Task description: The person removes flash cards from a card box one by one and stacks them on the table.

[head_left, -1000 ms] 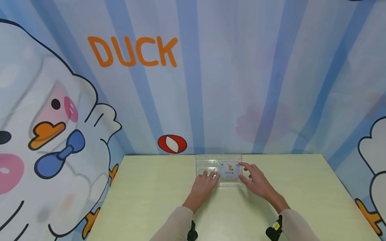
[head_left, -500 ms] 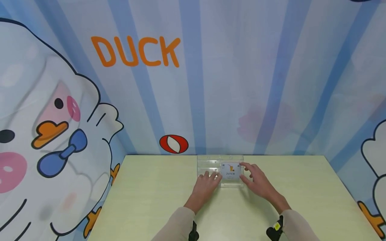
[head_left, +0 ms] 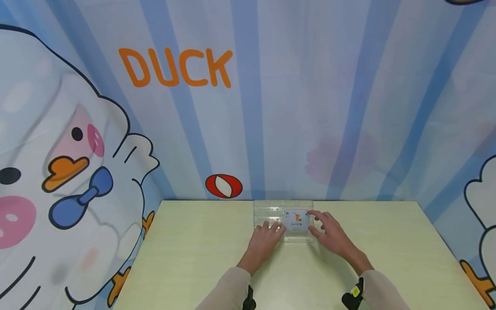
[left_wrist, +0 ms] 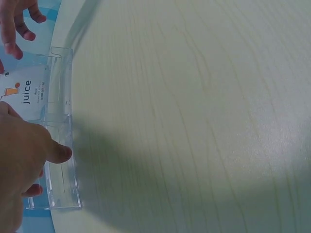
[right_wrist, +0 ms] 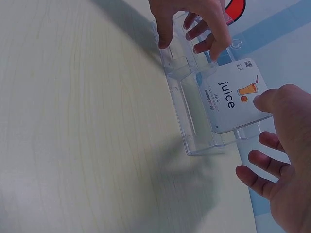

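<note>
1. In the right wrist view, we see the right hand [head_left: 331, 232] with digits apart, one fingertip overlapping the juice card [right_wrist: 231, 99] and three clear of it.
2. We find the left hand [head_left: 263, 240] loosely bent, its digits parted, over the clear holder's [head_left: 297, 240] left compartment; the wrist views show its thumb by the near rim, indistinct from the head.
3. We see the card at the right compartment.
4. Beneath lies the pale table [head_left: 193, 258].

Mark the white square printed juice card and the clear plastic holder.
White square printed juice card [right_wrist: 232, 99], right wrist view, middle of printed face.
Clear plastic holder [left_wrist: 59, 90], left wrist view, bare ledge.
</note>
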`<state>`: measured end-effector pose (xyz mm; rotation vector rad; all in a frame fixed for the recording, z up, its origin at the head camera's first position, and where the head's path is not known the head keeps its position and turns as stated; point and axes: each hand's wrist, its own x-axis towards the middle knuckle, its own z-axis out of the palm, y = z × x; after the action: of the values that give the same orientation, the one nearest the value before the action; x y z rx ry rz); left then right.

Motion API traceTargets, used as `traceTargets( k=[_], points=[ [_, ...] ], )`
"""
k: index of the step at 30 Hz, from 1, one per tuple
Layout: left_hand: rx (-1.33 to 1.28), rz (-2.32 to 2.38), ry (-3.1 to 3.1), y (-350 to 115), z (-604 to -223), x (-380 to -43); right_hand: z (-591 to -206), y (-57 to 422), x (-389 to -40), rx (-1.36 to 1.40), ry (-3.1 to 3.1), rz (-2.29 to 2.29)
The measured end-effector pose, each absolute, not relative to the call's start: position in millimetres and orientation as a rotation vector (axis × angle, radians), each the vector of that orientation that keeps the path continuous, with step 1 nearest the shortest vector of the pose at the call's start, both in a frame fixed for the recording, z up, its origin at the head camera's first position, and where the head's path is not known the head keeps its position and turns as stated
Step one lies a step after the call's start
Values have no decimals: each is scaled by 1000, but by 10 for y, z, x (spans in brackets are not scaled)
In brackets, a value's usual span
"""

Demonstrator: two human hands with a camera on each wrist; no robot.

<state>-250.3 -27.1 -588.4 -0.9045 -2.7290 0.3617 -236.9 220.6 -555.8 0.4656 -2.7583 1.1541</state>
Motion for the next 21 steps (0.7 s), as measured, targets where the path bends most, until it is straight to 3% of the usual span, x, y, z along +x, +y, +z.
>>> traceTargets(
  k=[21],
  points=[
    [-902, 353, -2702, -274, -5908, -2510, -5559, 2205, -2381, 460, -2723, 1193]
  ],
)
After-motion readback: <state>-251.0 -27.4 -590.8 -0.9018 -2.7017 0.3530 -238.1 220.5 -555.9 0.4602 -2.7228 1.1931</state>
